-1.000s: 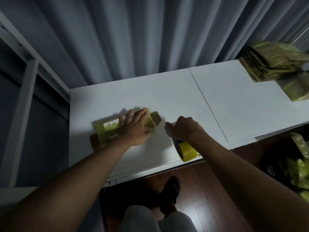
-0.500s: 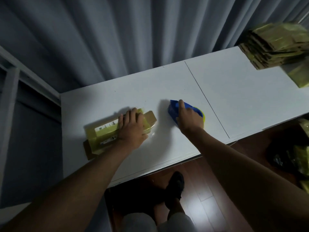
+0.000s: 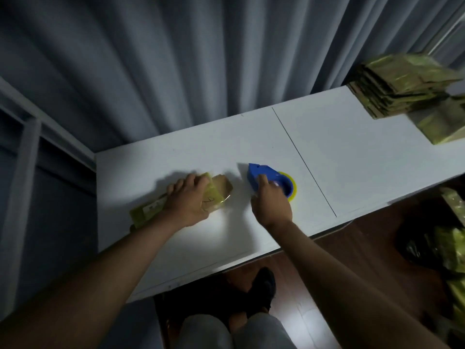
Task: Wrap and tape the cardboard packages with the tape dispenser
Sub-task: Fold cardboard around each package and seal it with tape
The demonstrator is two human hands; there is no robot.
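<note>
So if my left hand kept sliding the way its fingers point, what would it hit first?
Beyond the package it rests on, the left hand has only bare white table, then the grey curtain behind its far edge. Depth is hard to judge.

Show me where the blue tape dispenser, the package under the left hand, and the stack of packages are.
blue tape dispenser (image 3: 259, 171): head view, on its blue body.
package (image 3: 222, 186): head view, on its brown cardboard end.
stack of packages (image 3: 402, 84): head view, on the top package.
</note>
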